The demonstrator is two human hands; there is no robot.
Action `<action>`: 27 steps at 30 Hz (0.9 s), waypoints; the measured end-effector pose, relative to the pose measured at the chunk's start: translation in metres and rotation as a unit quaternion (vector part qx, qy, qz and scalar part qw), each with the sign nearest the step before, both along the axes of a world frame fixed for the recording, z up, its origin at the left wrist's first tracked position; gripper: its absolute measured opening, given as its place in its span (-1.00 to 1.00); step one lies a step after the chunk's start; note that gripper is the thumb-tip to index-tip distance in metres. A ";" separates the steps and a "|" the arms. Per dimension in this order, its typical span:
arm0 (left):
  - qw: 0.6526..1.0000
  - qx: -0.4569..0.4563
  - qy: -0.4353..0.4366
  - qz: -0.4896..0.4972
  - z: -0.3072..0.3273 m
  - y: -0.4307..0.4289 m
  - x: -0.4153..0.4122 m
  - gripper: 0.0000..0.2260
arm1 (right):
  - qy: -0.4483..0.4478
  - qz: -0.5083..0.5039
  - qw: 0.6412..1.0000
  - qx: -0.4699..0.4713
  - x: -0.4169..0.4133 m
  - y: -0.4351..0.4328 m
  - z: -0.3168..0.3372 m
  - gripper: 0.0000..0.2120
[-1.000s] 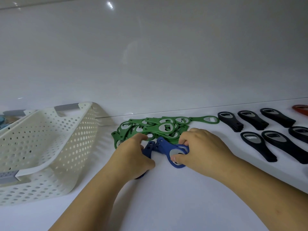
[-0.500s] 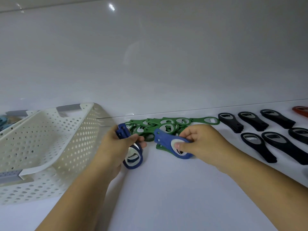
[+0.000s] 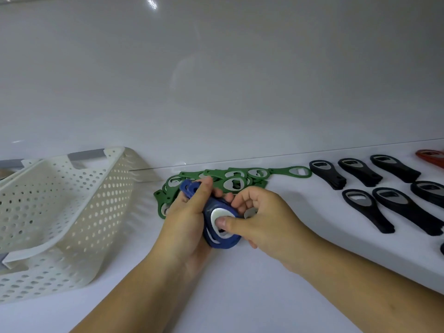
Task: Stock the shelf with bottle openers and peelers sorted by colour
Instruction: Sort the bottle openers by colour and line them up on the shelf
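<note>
Blue openers [image 3: 215, 205] stacked, white oval heads, gripped in left hand [image 3: 185, 224], right hand [image 3: 266, 219] pinching the top, green pile [image 3: 234, 182] twelve o'clock, basket [image 3: 72, 212] nine o'clock, black openers [image 3: 367, 207] three o'clock

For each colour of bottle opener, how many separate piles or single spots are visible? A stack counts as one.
green pile: 1
blue stack, gripped by the left hand and the right hand: 1
black openers: 6 spots (a dark sliver at the right edge is not counted)
red opener, cut by the edge: 1
Total: 9
</note>
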State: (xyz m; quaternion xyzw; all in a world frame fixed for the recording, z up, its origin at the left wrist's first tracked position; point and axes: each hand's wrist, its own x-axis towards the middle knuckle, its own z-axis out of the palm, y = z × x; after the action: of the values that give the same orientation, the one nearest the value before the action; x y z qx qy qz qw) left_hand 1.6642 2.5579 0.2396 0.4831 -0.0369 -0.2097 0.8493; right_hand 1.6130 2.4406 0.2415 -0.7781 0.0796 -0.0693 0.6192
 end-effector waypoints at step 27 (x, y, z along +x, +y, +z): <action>0.930 0.040 -0.026 -0.364 0.004 0.040 0.017 -0.32 | -0.127 0.136 0.953 -0.237 -0.010 -0.052 0.024 -0.82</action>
State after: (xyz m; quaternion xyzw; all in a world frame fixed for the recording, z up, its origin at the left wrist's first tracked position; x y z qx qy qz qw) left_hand 1.6815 2.5975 0.2440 0.4752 -0.2243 -0.4932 0.6933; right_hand 1.6033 2.3889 0.2659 -0.8909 -0.1255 -0.0994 0.4251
